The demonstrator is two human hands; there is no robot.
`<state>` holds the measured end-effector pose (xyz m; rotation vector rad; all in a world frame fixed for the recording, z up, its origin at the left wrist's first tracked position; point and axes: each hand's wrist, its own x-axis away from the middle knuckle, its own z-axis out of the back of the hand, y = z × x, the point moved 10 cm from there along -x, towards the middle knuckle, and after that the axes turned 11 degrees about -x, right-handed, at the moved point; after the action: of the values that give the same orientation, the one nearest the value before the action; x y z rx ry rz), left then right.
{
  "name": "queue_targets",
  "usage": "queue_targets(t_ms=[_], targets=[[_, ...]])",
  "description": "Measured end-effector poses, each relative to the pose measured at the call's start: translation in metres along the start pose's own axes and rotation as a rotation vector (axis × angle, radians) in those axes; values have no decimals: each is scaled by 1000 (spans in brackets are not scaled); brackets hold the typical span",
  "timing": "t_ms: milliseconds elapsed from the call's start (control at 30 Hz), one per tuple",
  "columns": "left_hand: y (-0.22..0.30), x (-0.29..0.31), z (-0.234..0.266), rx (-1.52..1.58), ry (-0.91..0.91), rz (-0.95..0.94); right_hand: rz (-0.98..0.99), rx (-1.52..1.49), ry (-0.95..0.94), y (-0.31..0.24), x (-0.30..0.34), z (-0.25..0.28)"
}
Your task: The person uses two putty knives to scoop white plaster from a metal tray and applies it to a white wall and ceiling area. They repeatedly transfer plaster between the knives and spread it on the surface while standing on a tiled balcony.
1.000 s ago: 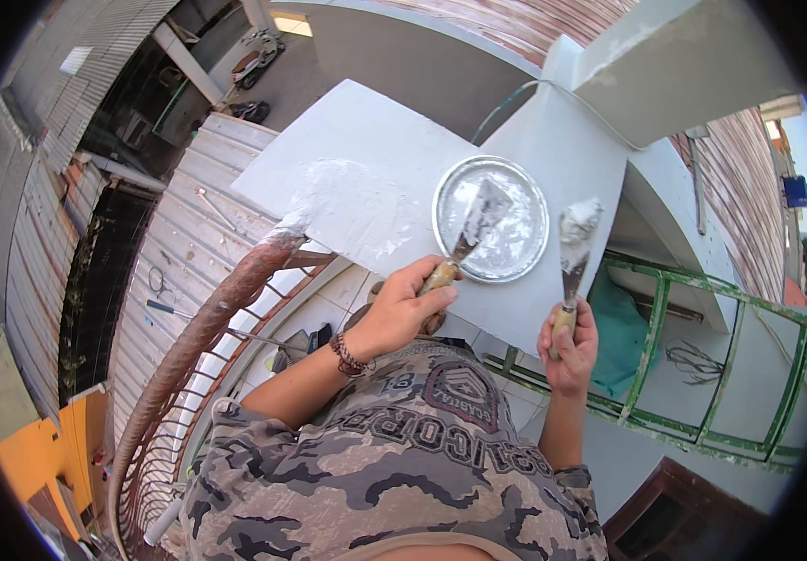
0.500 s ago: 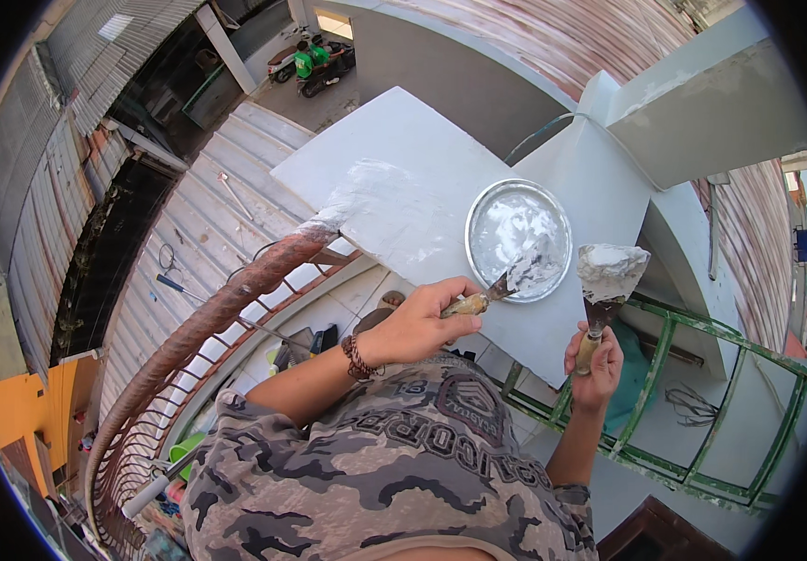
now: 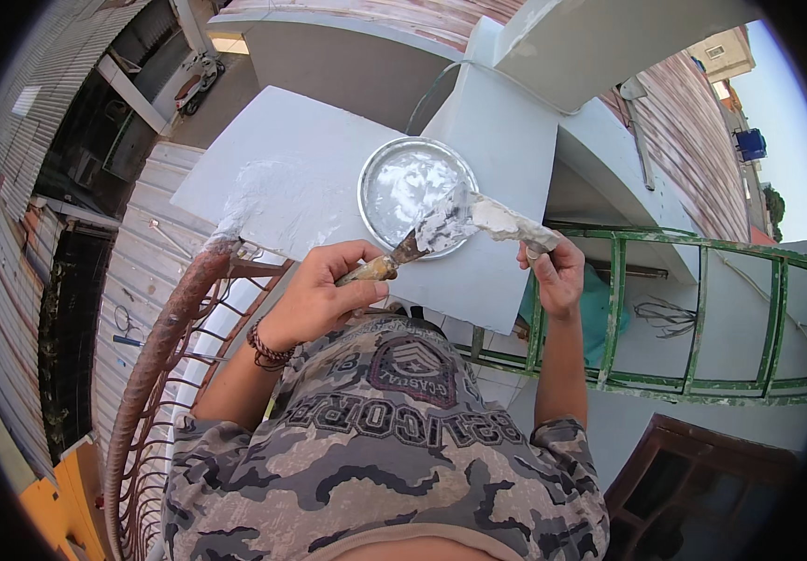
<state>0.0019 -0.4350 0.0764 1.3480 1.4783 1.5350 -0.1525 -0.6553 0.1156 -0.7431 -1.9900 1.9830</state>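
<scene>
My left hand (image 3: 333, 282) is closed round the wooden handle of a putty knife (image 3: 410, 245), its blade smeared with white filler. In my right hand (image 3: 556, 273) is a second putty knife (image 3: 515, 229), tilted to the left and thick with white paste; its handle is mostly hidden by my fingers. The two blades meet or overlap over the right rim of a round metal lid (image 3: 372, 217), which has white paste on its inside. That lid lies on a pale grey ledge (image 3: 328, 140).
A rusty brown railing (image 3: 156, 369) curves along my left. Beyond it lies a corrugated roof (image 3: 137, 271). To my right stands a green metal ladder-like frame (image 3: 693, 379) with a teal cloth or bag (image 3: 599, 323) behind it. A concrete beam (image 3: 599, 47) rises at the far right.
My right hand has tipped its putty knife from upright to leaning left, and the blades have come together. The left knife has lifted off the lid. The view has shifted to the right.
</scene>
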Motion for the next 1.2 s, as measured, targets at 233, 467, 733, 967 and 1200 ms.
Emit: queue_targets(t_ms=[233, 467, 733, 967, 1200], targets=[[11, -3, 11, -144, 50, -32, 46, 105, -3, -12, -7, 7], [6, 0, 13, -43, 3, -23, 209, 297, -11, -33, -10, -4], [6, 1, 14, 6, -32, -52, 250, 413, -22, -43, -12, -12], [1, 2, 18, 24, 1, -64, 179, 395, 0, -34, -16, -14], [-12, -3, 23, 70, 14, -28, 29, 422, 48, -7, -12, -6]])
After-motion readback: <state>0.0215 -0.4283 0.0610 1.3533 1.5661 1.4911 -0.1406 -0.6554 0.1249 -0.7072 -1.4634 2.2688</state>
